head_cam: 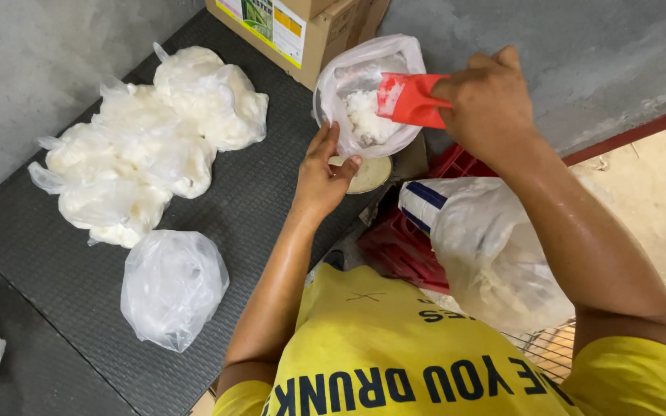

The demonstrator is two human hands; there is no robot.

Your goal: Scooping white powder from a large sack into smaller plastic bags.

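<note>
Your right hand (487, 100) grips a red scoop (406, 98), its mouth tipped into the small bag (368, 92); your left hand (321, 173), fingers spread and cupped, props that bag from below. The bag stands at the far edge of the dark counter (256, 208), just in front of a cardboard box (302, 27). The big sack (495, 246) of white grain lies over the red crate (402, 246) near your lap. A heap of filled bags (148, 146) lies to the left, one more (173, 286) nearer you. Keep the bag's mouth wide and upright, and tip the scoop slowly so the white grain (368, 119) falls inside.
</note>
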